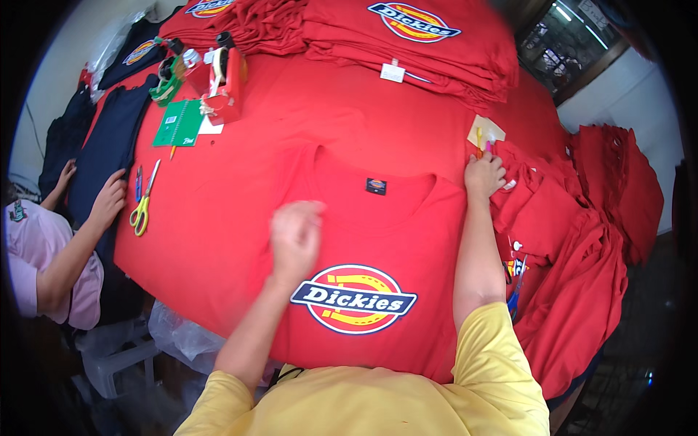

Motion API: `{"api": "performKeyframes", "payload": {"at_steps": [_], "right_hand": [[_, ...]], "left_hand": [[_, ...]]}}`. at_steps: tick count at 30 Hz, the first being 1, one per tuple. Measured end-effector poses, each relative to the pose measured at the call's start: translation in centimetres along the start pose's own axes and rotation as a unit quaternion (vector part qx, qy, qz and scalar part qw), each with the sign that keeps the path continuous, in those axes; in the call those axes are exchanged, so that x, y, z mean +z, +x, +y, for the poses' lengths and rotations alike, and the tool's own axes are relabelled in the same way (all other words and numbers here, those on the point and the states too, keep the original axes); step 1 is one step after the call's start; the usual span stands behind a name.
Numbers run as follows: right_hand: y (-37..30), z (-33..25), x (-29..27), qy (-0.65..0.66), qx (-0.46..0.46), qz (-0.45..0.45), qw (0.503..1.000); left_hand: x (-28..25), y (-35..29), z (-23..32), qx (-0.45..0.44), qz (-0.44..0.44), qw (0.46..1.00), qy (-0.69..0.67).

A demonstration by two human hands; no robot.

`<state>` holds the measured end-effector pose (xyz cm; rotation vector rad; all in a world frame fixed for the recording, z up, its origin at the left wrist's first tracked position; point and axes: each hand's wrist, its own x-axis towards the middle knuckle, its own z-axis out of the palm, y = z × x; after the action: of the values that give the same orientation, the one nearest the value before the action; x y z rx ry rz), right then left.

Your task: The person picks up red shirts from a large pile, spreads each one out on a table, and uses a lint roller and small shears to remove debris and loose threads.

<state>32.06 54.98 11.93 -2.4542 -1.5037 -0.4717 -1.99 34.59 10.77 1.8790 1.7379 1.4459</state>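
Left hand point(297, 236) over a round-necked red T-shirt point(392, 240), right hand point(485, 174) beside slim pens point(479, 138).
Soft and faintly creased, the shirt lies flat on the red-covered bench point(283, 94), its crisp oval emblem point(356, 299) nearest the person. The left hand is loosely curled and blurred, so I can't tell whether it touches cloth; the right one bends at the edge of rumpled red garments point(545, 196), its grip hidden from me.

1 spread shirt point(363, 240), 2 scissors point(147, 195), 1 notebook point(179, 123).
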Motion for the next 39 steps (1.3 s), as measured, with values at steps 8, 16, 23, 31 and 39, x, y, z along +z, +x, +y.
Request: {"api": "performKeyframes", "payload": {"at_steps": [8,16,23,31,39], "right_hand": [[-11.8,-3.5,-2.9,0.213,-0.189,-0.018,0.958],[-8.3,0.1,0.6,0.215,-0.175,0.089,0.957],[-6.1,-1.8,0.4,0.150,-0.249,0.075,0.954],[-5.0,-1.6,0.5,0.235,-0.228,-0.032,0.944],[-3.9,-3.9,0.1,0.162,-0.298,0.019,0.941]], "left_hand": [[-2.9,7.5,-7.1,-0.166,0.048,0.982,0.070],[-2.4,16.7,-9.7,-0.173,-0.190,0.959,-0.122],[-4.8,21.4,-8.4,-0.259,-0.399,0.847,-0.238],[-1.2,19.7,-10.1,-0.099,-0.400,0.907,0.093],[1.4,17.1,-10.8,0.102,-0.212,0.959,0.158]]}}
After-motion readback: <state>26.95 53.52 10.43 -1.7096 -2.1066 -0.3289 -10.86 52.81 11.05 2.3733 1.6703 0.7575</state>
